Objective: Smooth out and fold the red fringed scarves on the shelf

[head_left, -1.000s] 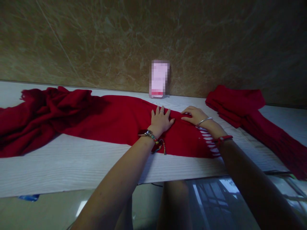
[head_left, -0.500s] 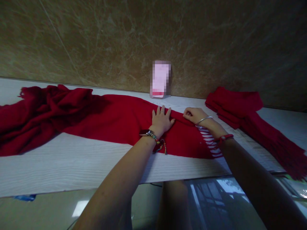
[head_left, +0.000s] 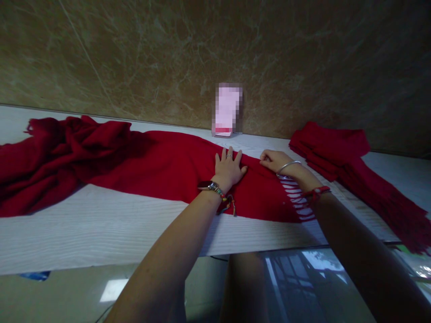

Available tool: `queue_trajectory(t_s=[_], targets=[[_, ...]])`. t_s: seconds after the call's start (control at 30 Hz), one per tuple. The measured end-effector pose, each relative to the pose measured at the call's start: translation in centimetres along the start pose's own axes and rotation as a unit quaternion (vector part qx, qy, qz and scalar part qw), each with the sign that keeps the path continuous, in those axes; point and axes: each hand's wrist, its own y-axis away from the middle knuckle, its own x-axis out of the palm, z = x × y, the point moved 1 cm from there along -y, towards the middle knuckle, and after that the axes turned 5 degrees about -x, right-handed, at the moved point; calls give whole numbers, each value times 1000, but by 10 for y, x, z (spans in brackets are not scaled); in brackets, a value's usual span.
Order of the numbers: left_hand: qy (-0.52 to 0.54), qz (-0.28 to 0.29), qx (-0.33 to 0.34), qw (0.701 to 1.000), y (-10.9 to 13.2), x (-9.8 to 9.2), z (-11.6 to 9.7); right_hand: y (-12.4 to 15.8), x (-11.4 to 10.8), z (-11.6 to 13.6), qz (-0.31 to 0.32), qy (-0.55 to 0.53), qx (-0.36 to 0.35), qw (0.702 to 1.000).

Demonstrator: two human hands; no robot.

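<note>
Two red fringed cloth scarves: spread scarf [head_left: 161,166] centre-left, folded scarf [head_left: 333,148] right. Two hands: left hand [head_left: 229,168], right hand [head_left: 276,160]. One blurred pink upright card [head_left: 227,110] top centre. One white wood-grain table [head_left: 101,229]. Wrists: one dark watch [head_left: 207,184], one silver bangle [head_left: 288,166], one red cord band [head_left: 316,191]. One finger ring [head_left: 229,156].

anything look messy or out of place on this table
Yes: the red scarf lies flat under the left hand, but its left end is bunched into a crumpled heap by the wall. The right hand pinches its far edge.
</note>
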Motion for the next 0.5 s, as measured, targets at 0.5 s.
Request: queue_trajectory(t_s=[0.5], targets=[[17,-7,15,1000,-2,2,1,-76,-3,-14,-192,-8,69,979]])
